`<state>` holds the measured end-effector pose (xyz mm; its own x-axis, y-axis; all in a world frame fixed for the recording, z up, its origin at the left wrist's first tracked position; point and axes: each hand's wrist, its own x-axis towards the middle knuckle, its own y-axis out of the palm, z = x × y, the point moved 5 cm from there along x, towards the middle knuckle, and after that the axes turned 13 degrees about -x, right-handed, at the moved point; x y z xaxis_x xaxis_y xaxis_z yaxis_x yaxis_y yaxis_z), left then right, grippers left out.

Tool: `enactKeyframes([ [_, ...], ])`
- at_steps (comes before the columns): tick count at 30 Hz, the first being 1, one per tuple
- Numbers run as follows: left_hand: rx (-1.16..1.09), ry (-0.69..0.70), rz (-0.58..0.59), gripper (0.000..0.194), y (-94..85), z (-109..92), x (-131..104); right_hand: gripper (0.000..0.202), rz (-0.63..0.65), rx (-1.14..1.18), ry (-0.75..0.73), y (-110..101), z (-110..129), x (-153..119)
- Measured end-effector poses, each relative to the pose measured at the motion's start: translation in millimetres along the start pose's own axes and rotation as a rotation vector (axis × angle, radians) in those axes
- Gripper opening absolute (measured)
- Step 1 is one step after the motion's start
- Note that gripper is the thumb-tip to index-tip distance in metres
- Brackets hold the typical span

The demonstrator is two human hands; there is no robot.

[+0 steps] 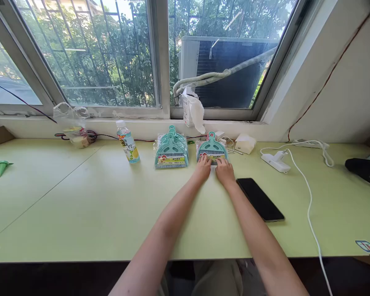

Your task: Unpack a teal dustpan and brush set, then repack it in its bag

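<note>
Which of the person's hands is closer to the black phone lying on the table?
Right. The right hand rests on the packaged dustpan set, just left of the phone. The left hand lies beside it, farther from the phone.

Both forearms are showing bare from the bottom edge of the picture up to the wrists, with no sleeve reaching into view. The left hand (pixel 203 166) is wearing no glove, ring, watch or band. The right hand (pixel 224 170) is likewise going uncovered, wrist included. Below the table edge, a lap is showing in light khaki-grey fabric, partly in shadow.
</note>
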<state>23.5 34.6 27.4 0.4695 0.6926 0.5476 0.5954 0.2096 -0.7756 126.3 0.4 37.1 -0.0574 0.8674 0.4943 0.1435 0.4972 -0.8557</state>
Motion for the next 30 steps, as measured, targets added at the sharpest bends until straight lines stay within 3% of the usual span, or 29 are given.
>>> enactKeyframes([
  [3, 0.013, 0.074, 0.038, 0.033, -5.7, -9.1, -5.7, 0.038, -0.012, 0.0, -0.097, -8.7, 11.1, -7.1],
  [6, 0.021, 0.12, 0.024, 0.029, -18.8, -22.0, -19.2, 0.037, -0.031, 0.011, -0.083, -16.7, 15.5, -16.3],
  [9, -0.004, 0.068, -0.09, 0.027, -45.5, -30.8, -40.9, 0.036, -0.026, 0.034, -0.097, -23.2, 23.3, -25.7],
  [11, -0.043, -0.023, -0.206, 0.027, -72.3, -25.4, -58.6, 0.036, -0.021, 0.074, -0.135, -27.6, 33.3, -31.5],
  [14, -0.111, -0.245, -0.421, 0.03, -122.8, 12.8, -88.2, 0.035, -0.005, 0.161, -0.2, -34.5, 55.2, -39.7],
  [16, -0.164, -0.441, -0.561, 0.03, -156.4, 55.6, -108.8, 0.033, 0.015, 0.216, -0.237, -39.3, 72.6, -44.7],
  [19, -0.342, -0.733, -0.623, 0.028, -187.2, 121.2, -133.4, 0.031, 0.053, 0.29, -0.263, -44.1, 99.5, -49.5],
  [21, -0.479, -0.849, -0.562, 0.022, -191.4, 149.2, -140.6, 0.033, 0.093, 0.342, -0.234, -43.0, 116.0, -48.6],
  [23, -0.56, -0.874, -0.48, 0.02, -187.8, 160.0, -140.5, 0.038, 0.133, 0.397, -0.138, -37.8, 128.9, -42.8],
  [27, -0.676, -0.898, -0.357, 0.015, -172.9, 154.0, -135.6, 0.055, 0.165, 0.547, 0.145, -23.2, 141.4, -24.3],
  [30, -0.795, -0.958, -0.266, 0.018, -167.9, 145.4, -138.5, 0.061, 0.149, 0.661, 0.259, -19.2, 140.6, -17.9],
])
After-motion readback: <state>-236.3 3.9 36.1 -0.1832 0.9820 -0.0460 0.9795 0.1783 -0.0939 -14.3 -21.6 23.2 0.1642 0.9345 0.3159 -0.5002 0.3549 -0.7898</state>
